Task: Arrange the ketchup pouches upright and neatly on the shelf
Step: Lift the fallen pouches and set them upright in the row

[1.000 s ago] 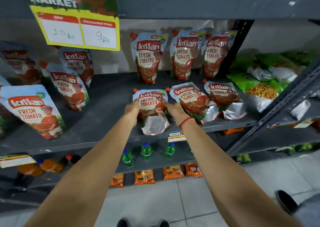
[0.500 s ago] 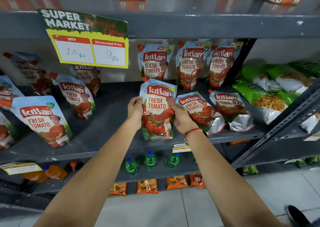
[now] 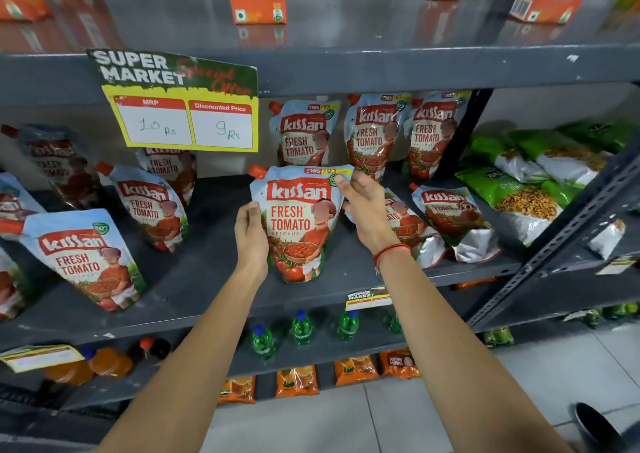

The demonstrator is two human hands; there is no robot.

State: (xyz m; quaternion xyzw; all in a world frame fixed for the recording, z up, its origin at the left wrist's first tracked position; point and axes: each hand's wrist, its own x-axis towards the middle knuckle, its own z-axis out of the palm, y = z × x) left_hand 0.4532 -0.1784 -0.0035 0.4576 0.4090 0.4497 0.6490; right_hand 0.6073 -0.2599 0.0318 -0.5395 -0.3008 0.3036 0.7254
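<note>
Both hands on one Kissan ketchup pouch [image 3: 299,224], upright near the front edge of the grey shelf [image 3: 194,279]. Left hand [image 3: 252,236] cups its left side; right hand [image 3: 363,206] pinches the top right corner. Best bet: flatten the base, square the label forward, release gently. Two fallen pouches [image 3: 446,224] lie just right.

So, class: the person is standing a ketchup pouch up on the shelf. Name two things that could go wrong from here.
1. The pouch stands near the shelf's front edge, steadied by the left hand and right hand; let go, it may topple forward.
2. Two pouches lie flat just right of it; the right forearm passing over them could nudge them off.
</note>
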